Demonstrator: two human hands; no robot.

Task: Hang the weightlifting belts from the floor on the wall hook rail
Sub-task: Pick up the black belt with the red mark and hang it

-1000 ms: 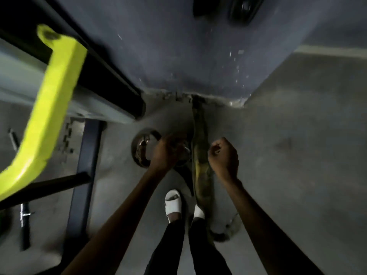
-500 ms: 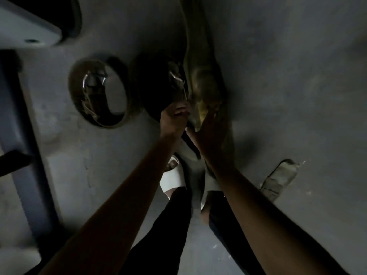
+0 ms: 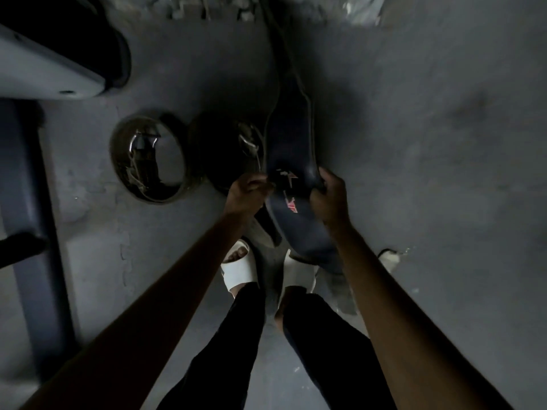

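A long dark weightlifting belt (image 3: 291, 134) with a red logo lies lengthwise on the grey floor, running from the wall base toward my feet. My right hand (image 3: 327, 196) grips its right edge at the wide middle part. My left hand (image 3: 247, 192) is closed on its left edge, near the logo. To the left lie two coiled belts: a dark one (image 3: 219, 152) with a metal buckle, touching the long belt, and a lighter one (image 3: 148, 159) with a shiny buckle inside the coil. The hook rail is out of view.
My feet in white slides (image 3: 239, 269) stand just below the belt. A gym machine's frame (image 3: 26, 220) and padded part (image 3: 53, 63) fill the left side. A small pale object (image 3: 390, 257) lies on the floor at right. The wall base (image 3: 236, 7) runs along the top.
The view dropped toward the floor and steadied. Both hands went down to the long belt and closed on its two edges; its dark logo side now shows instead of the yellowish side.
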